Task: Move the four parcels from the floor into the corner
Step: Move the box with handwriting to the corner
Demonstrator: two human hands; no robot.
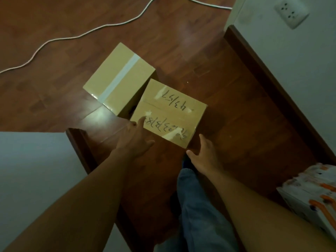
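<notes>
Two brown cardboard parcels stand side by side on the dark wooden floor. The nearer parcel [169, 111] has handwritten numbers and scraps of tape on top. The farther parcel [121, 80] carries a strip of clear tape across its lid. My left hand [136, 136] reaches to the written parcel's near left corner, fingers spread, one fingertip touching its top edge. My right hand [203, 153] is open just beside the parcel's near right corner, not clearly touching it. A white parcel with orange markings [312, 195] sits at the lower right against the wall.
A white cable [76, 36] snakes across the floor beyond the parcels. A white wall with a dark skirting board [276, 84] runs along the right and carries a socket [291, 12]. Another wall section [36, 179] stands at the left. My trouser leg [198, 206] is below.
</notes>
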